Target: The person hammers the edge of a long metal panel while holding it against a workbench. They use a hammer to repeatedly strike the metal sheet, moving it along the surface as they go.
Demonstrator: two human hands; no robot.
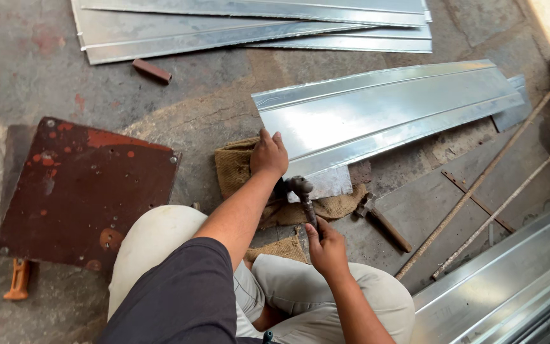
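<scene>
1. Stained concrete floor (27, 57), strewn with metal – the left hand (268, 155) presses flat, fingers together, on a ribbed sheet (383, 108) over burlap (233, 169).
2. Right hand (327, 250) clamped on a hammer (302, 190) at the sheet's near edge.
3. Stacked sheets (256, 25) cut off above; a second hammer (380, 218) lies half hidden.

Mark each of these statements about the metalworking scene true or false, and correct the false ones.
1. The left hand presses on the ribbed metal sheet. True.
2. The right hand grips a hammer by its handle. True.
3. The sheet's near end lies on a wooden block. False: it lies on burlap sacking.
4. A second hammer lies on the floor right of the hands. True.
5. The rusty plate is right of the person. False: it is on the left.
</scene>
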